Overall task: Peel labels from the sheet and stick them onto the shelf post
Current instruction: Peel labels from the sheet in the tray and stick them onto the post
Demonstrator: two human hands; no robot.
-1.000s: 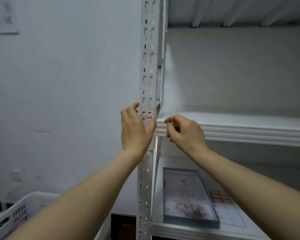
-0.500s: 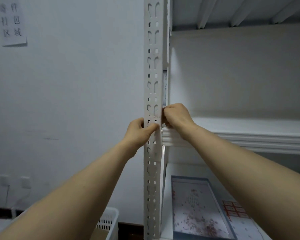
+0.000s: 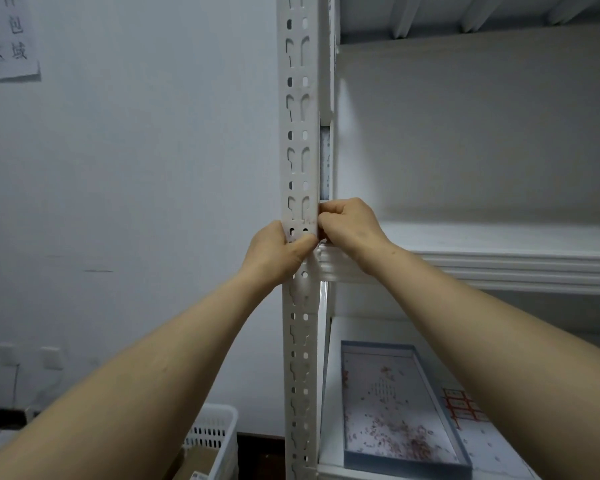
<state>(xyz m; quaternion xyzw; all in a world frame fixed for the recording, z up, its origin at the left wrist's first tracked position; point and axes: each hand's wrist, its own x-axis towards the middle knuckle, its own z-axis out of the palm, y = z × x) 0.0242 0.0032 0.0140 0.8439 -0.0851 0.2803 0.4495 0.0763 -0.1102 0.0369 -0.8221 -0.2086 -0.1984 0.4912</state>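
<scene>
— So, hands first. Left one?
— Left hand (image 3: pixel 276 252) is on the shelf post (image 3: pixel 298 109), level with the shelf board (image 3: pixel 499 268). Thumb laid across the post's front face, fingers gone round the far side. It grips the post.
— Right?
— Right hand (image 3: pixel 352 223) is just beside it, against the post's inner edge. Fingers curled tight, knuckles up. The tips are hidden at the edge, so I cannot tell whether they pinch anything. The two hands almost meet across the post.
— A label there?
— Cannot tell. The spot under thumb and fingers is covered.
— The sheet?
— Label sheet (image 3: pixel 463 408) lies flat on the lower shelf, well below the hands. Red-outlined labels show, partly behind the right forearm. It sits just right of a blue-rimmed tray (image 3: pixel 406 466) with reddish scraps inside.
— Surroundings?
— White basket (image 3: pixel 219 431) on the floor, left of the post. Paper sign (image 3: pixel 11 39) high on the wall.
</scene>
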